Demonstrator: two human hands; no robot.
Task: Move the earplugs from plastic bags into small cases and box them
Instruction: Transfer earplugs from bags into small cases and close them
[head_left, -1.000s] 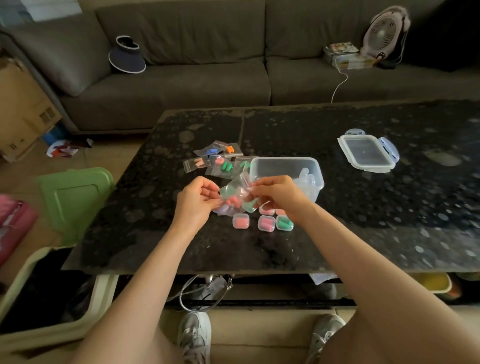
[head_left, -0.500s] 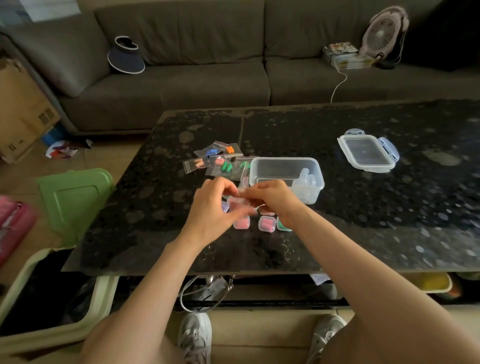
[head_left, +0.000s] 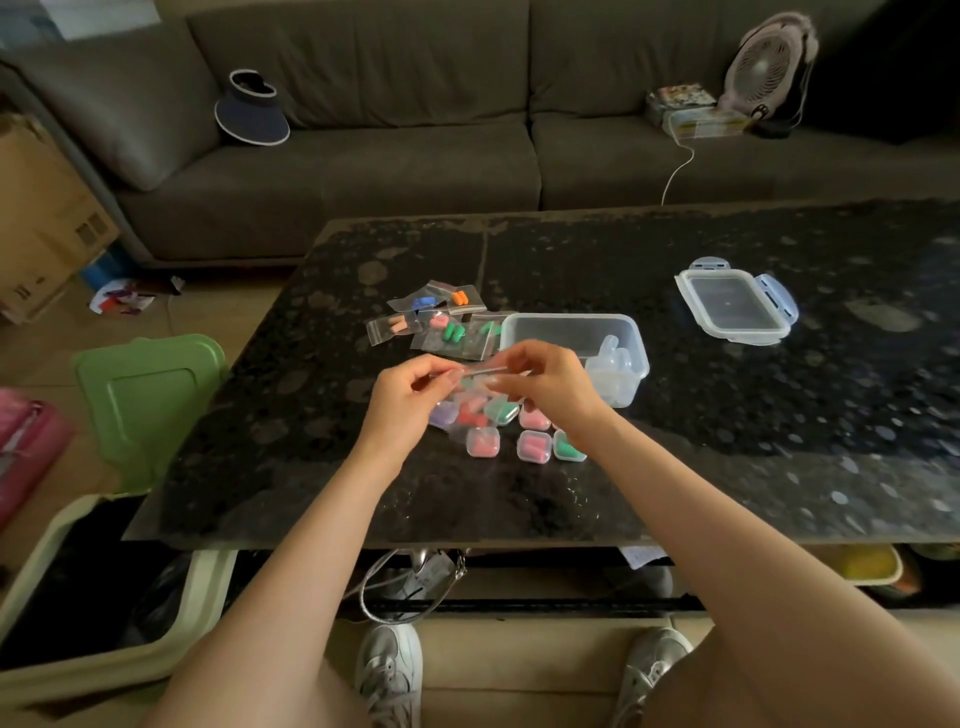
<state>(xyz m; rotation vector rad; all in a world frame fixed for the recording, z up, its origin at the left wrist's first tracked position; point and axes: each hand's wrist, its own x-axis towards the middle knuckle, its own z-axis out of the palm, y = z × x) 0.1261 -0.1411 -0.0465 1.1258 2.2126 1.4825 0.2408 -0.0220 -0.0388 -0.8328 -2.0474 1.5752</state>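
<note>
My left hand (head_left: 410, 392) and my right hand (head_left: 545, 382) pinch the two ends of a clear plastic bag (head_left: 480, 375) stretched between them above the dark table (head_left: 727, 457). Under the hands lie several small cases (head_left: 534, 446) holding pink, red, green and purple earplugs. More bags of earplugs (head_left: 447, 325) in blue, orange, pink and green lie just beyond, left of the clear plastic box (head_left: 576, 338), which holds empty clear cases at its right end. What the held bag contains is blurred.
The box's lid (head_left: 735, 304) lies on the table to the right. A green-lidded bin (head_left: 140, 395) stands open on the floor at left. A sofa (head_left: 415, 145) with a visor hat and a fan runs behind the table.
The hands came together over the cases, then rose slightly. The bag, earlier hanging crumpled between them, is now pulled flat and horizontal.
</note>
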